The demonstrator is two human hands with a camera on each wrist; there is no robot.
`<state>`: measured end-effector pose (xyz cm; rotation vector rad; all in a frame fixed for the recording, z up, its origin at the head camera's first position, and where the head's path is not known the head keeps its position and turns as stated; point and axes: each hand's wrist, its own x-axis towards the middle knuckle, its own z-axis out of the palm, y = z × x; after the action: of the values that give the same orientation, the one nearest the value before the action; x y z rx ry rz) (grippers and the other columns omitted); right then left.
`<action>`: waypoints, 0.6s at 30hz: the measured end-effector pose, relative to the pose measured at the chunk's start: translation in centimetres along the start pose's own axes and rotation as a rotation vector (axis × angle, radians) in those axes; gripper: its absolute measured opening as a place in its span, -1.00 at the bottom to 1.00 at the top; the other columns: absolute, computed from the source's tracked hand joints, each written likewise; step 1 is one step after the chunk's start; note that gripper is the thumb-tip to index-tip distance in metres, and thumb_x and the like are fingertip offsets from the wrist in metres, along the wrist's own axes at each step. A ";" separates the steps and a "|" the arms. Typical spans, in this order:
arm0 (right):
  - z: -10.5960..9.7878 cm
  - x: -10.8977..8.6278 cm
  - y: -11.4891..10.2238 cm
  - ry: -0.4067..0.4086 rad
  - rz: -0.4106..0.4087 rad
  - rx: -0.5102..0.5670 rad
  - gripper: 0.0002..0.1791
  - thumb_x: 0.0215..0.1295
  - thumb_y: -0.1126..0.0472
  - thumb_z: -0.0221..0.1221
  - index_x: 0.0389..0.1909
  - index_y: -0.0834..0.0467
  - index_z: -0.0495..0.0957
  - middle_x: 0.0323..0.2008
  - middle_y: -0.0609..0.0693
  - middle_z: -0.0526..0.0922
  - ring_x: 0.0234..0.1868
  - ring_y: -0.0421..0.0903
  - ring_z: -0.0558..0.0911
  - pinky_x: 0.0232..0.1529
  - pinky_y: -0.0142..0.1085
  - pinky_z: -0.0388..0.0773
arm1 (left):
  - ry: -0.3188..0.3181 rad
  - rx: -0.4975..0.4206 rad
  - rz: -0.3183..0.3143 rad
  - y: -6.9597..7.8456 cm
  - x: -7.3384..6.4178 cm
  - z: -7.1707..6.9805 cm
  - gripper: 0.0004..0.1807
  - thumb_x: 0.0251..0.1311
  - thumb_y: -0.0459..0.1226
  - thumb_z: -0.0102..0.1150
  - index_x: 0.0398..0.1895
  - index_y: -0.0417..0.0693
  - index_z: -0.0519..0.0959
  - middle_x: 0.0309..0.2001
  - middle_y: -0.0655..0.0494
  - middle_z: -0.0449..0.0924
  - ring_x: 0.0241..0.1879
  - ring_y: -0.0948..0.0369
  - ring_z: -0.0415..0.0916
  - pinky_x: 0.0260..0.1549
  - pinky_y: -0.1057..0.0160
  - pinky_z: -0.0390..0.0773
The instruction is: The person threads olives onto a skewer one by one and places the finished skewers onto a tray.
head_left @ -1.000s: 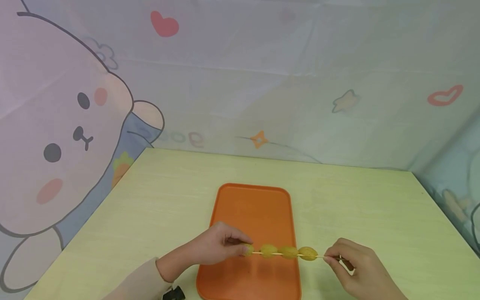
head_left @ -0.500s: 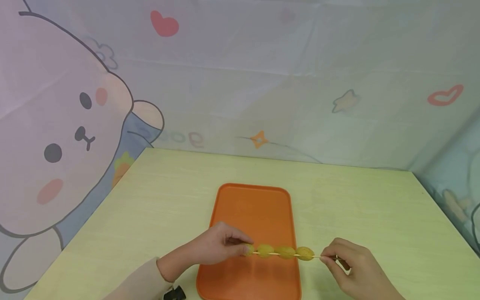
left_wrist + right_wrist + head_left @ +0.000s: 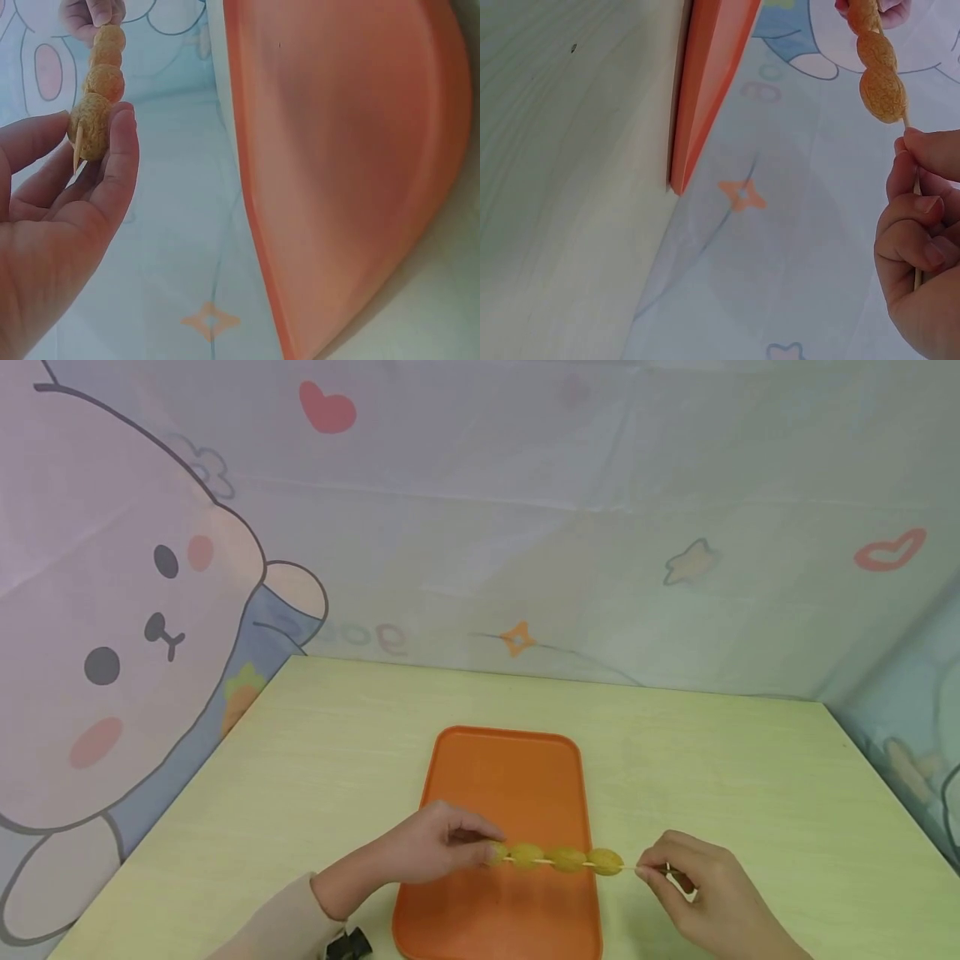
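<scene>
Several yellow, wrinkled balls are threaded on a thin wooden skewer, held roughly level above the orange tray. My left hand pinches the ball at the skewer's left end between thumb and fingers. Past that end ball, the stick's tip pokes out in the left wrist view. To the right, beyond the tray's edge, my right hand grips the bare stick, its fingers curled round it in the right wrist view. A short length of stick shows between the last ball and the right thumb.
The tray lies lengthwise on a pale yellow-green table. Behind it hangs a printed cloth with a cartoon bear, hearts and stars. A small black object sits by the left sleeve.
My right hand has moved slightly left, and the balls on its side have shifted left towards my left hand, which has barely moved. Both hands have kept their hold.
</scene>
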<state>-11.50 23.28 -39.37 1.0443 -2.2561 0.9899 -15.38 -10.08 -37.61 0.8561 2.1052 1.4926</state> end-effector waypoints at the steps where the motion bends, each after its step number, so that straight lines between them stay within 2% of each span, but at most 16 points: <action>1: 0.1 0.1 0.1 0.005 -0.015 0.013 -0.61 -0.03 0.53 0.36 -0.38 -0.04 0.56 -0.50 -0.26 0.47 -0.55 -0.42 0.32 -0.59 -0.65 0.23 | 0.002 -0.006 -0.001 0.0 0.0 -0.1 -0.66 0.35 -0.31 0.11 0.04 -0.43 0.56 -0.09 -0.20 0.66 -0.14 -0.19 0.62 -0.16 0.20 0.65; 4: 0.2 0.5 0.4 0.013 -0.032 0.029 -0.61 -0.04 0.53 0.36 -0.38 -0.03 0.56 -0.50 -0.27 0.48 -0.56 -0.42 0.30 -0.59 -0.64 0.23 | 0.011 -0.041 0.010 -0.2 -0.1 -0.5 -0.60 0.40 -0.25 0.04 0.13 -0.40 0.51 0.02 -0.26 0.59 -0.10 -0.23 0.59 -0.11 0.06 0.62; 9: 0.0 1.4 0.7 0.008 0.017 0.026 -0.49 -0.12 0.61 0.34 -0.39 -0.11 0.56 -0.49 -0.32 0.48 -0.57 -0.44 0.31 -0.57 -0.63 0.27 | 0.045 -0.063 0.047 -0.3 -0.8 -1.2 -0.51 0.47 -0.18 -0.08 0.31 -0.33 0.36 0.19 -0.30 0.46 -0.09 -0.16 0.59 -0.05 0.12 0.60; 11: -0.1 1.7 0.9 0.020 0.024 0.032 -0.49 -0.12 0.62 0.34 -0.40 -0.10 0.57 -0.50 -0.31 0.49 -0.57 -0.43 0.32 -0.58 -0.62 0.28 | 0.068 -0.056 0.061 -0.2 -1.2 -1.5 -0.49 0.48 -0.17 -0.10 0.36 -0.28 0.30 0.21 -0.28 0.44 -0.08 -0.11 0.59 -0.04 0.13 0.59; 15: -0.3 2.5 1.7 0.033 0.041 0.055 -0.53 -0.09 0.62 0.32 -0.41 -0.06 0.58 -0.52 -0.26 0.48 -0.60 -0.40 0.30 -0.61 -0.58 0.26 | 0.122 -0.069 0.082 -0.4 -2.4 -2.0 -0.45 0.49 -0.21 -0.13 0.45 -0.22 0.15 0.27 -0.30 0.34 0.06 -0.15 0.50 0.04 0.12 0.55; 18: -0.5 3.2 2.3 0.019 0.092 0.095 -0.58 -0.01 0.61 0.29 -0.41 -0.03 0.59 -0.54 -0.23 0.47 -0.62 -0.38 0.28 -0.65 -0.52 0.26 | 0.181 -0.070 0.072 -0.8 -3.5 -2.2 -0.41 0.49 -0.24 -0.12 0.50 -0.17 0.04 0.33 -0.31 0.26 0.16 -0.19 0.40 0.09 0.18 0.51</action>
<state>-15.22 23.28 -37.92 0.9727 -2.2787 1.1504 -14.48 -14.19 -37.62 0.8066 2.1535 1.7292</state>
